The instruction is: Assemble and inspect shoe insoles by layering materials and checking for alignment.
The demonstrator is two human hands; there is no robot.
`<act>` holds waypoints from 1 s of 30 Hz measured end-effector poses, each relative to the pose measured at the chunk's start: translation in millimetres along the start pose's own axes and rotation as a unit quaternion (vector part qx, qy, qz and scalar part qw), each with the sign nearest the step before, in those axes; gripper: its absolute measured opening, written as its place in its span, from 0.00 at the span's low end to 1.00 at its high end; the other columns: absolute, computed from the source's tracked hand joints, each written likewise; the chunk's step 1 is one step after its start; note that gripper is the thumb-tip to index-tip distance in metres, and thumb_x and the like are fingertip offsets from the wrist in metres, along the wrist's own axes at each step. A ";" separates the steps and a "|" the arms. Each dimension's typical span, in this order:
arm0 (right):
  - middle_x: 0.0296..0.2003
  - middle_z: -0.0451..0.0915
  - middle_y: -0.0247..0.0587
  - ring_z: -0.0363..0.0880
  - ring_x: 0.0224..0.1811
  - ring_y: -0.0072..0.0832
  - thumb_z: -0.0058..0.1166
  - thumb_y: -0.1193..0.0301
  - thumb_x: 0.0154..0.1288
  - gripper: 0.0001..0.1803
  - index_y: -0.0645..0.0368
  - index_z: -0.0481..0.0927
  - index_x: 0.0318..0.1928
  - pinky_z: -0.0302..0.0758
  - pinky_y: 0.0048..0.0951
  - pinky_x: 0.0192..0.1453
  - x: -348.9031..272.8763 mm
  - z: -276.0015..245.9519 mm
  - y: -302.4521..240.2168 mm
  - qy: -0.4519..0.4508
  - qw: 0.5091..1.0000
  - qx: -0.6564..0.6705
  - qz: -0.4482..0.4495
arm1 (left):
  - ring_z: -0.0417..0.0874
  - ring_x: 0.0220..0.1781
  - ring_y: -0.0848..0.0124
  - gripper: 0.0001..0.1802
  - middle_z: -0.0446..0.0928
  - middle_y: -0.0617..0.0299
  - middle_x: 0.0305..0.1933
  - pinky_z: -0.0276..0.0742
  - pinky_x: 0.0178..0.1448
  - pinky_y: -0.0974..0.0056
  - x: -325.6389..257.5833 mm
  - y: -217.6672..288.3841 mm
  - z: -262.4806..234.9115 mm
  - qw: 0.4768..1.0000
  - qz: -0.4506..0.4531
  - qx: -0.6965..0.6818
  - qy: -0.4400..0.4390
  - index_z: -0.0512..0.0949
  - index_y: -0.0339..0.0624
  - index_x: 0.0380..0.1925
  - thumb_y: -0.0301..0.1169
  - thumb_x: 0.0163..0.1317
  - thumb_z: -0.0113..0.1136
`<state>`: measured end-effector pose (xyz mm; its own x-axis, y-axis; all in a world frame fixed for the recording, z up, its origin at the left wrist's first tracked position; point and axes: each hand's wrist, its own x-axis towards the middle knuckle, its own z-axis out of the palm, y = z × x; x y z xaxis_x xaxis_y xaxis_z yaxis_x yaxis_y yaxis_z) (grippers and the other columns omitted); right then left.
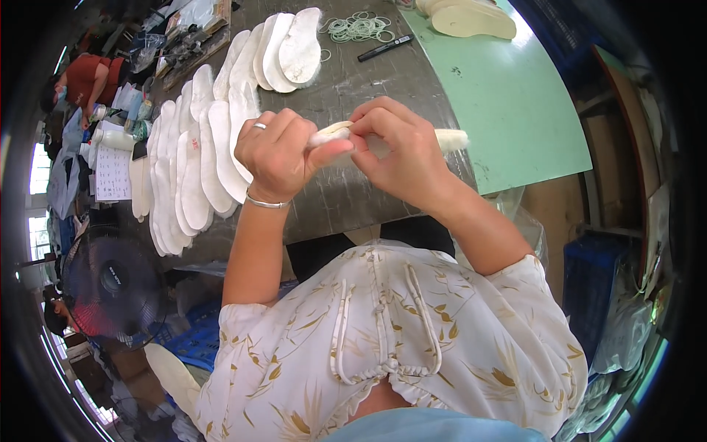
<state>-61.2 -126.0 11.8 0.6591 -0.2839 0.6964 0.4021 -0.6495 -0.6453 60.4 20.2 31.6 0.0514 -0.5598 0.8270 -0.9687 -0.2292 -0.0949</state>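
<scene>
Over the front part of the dark table, my left hand (pixel 278 153) grips one end of a fluffy white insole (pixel 331 135), thumb on the near side. Fingers and thumb of my right hand (pixel 398 151) pinch the same insole just to the right, at its edge. The piece is seen nearly edge-on, with a cream layer above white fleece. A pale fleecy end (pixel 451 140) juts out beyond my right hand; whether it belongs to the held insole is hidden by the hand.
Overlapping white insoles (pixel 215 155) cover the table's left side, with more (pixel 300 48) behind. Pale green rubber bands (pixel 359 28) and a black marker (pixel 384 48) lie at the back. Cream insoles (pixel 471 20) rest on a green sheet (pixel 515 110). A fan (pixel 110 283) stands left; another person (pixel 87 81) is farther off.
</scene>
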 end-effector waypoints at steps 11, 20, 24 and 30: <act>0.47 0.82 0.42 0.81 0.46 0.39 0.65 0.81 0.52 0.24 0.58 0.81 0.52 0.77 0.37 0.49 -16.3 -25.0 12.8 0.056 0.992 -0.096 -0.063 | 0.73 0.21 0.68 0.13 0.75 0.66 0.21 0.64 0.27 0.65 -15.0 -7.9 -7.1 0.997 -0.028 -0.045 -0.047 0.81 0.44 0.25 0.38 0.46 0.76; 0.38 0.79 0.28 0.76 0.37 0.28 0.68 0.73 0.49 0.17 0.51 0.86 0.43 0.70 0.32 0.44 -31.8 -8.6 15.1 0.035 0.973 -0.185 -0.134 | 0.70 0.20 0.73 0.16 0.71 0.71 0.20 0.61 0.26 0.67 -24.1 3.1 0.0 1.000 -0.010 -0.014 -0.023 0.81 0.48 0.24 0.45 0.46 0.76; 0.38 0.78 0.29 0.76 0.38 0.28 0.67 0.73 0.46 0.18 0.50 0.86 0.43 0.70 0.32 0.45 -37.4 -0.9 23.5 0.040 0.968 -0.206 -0.141 | 0.71 0.19 0.72 0.16 0.72 0.70 0.19 0.61 0.25 0.66 -27.6 10.4 4.6 0.999 -0.028 -0.017 -0.029 0.80 0.48 0.23 0.45 0.48 0.75; 0.38 0.79 0.30 0.78 0.40 0.29 0.64 0.72 0.44 0.16 0.52 0.86 0.39 0.72 0.34 0.48 -62.7 10.0 37.0 0.001 0.968 -0.219 -0.125 | 0.72 0.19 0.69 0.14 0.72 0.68 0.19 0.61 0.24 0.65 -68.7 26.4 17.2 0.991 -0.110 -0.019 -0.067 0.79 0.49 0.23 0.43 0.49 0.74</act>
<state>-81.3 -125.1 -58.9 0.5757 -0.0804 0.8137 0.2396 -0.9349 -0.2619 35.4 38.9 -37.3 0.2919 -0.6017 0.7435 -0.9389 -0.3283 0.1029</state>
